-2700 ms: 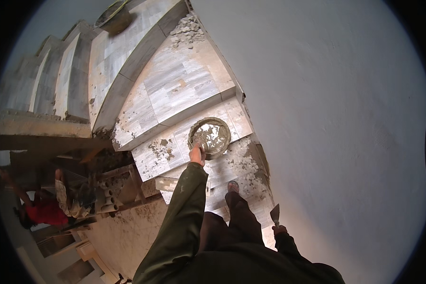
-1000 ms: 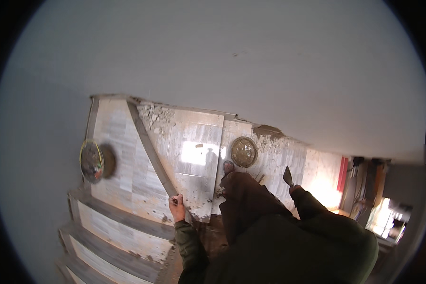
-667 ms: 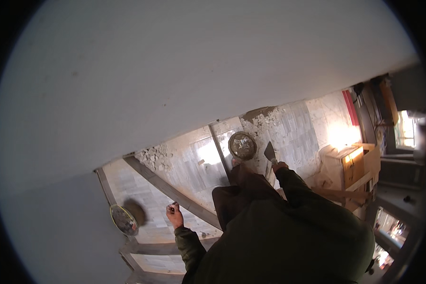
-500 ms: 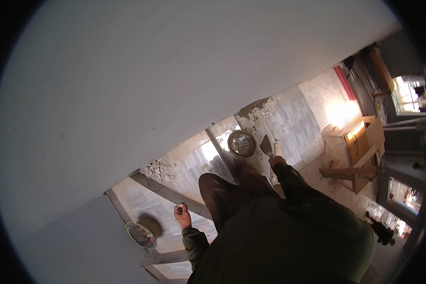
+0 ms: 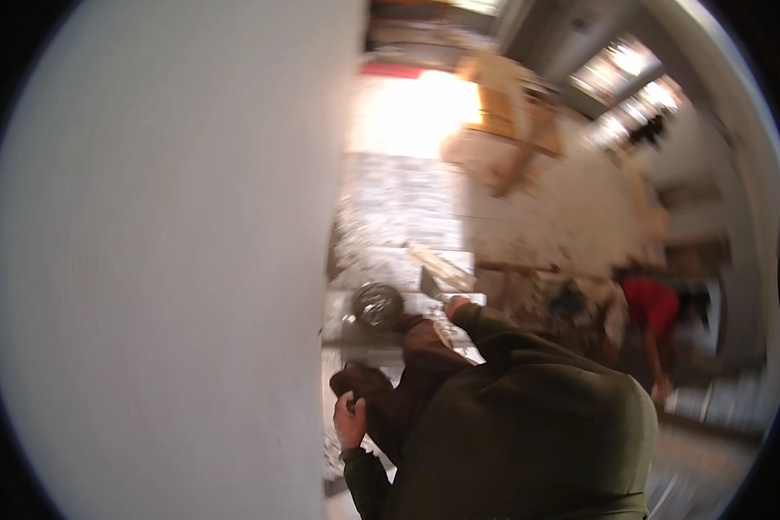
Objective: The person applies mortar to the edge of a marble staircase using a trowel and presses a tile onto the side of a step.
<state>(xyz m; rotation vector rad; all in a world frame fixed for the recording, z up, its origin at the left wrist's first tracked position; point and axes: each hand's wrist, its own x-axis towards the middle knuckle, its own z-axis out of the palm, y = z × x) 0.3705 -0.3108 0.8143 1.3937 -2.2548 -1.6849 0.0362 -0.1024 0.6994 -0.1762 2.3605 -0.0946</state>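
Note:
In my right hand (image 5: 457, 305) is a trowel (image 5: 429, 284), its pointed blade angled up and away from me. To the left of it, on the floor beyond my feet, sits a round pan (image 5: 379, 305) of wet, shiny grey mix. My left hand (image 5: 350, 422) is beside my bent left knee, close to the wall. Its fingers are curled together; whatever they may hold is too small to make out.
A plain pale wall (image 5: 165, 260) fills the left side. Rubble and light strips lie on the floor past the pan. Farther off stands a wooden box-like frame (image 5: 503, 104). At the right a person in red (image 5: 654, 303) bends toward the floor.
My view has turned right, so the wall now stands upright at left and the person in red appears. My left hand has come nearer my knee; the trowel stays in my right hand.

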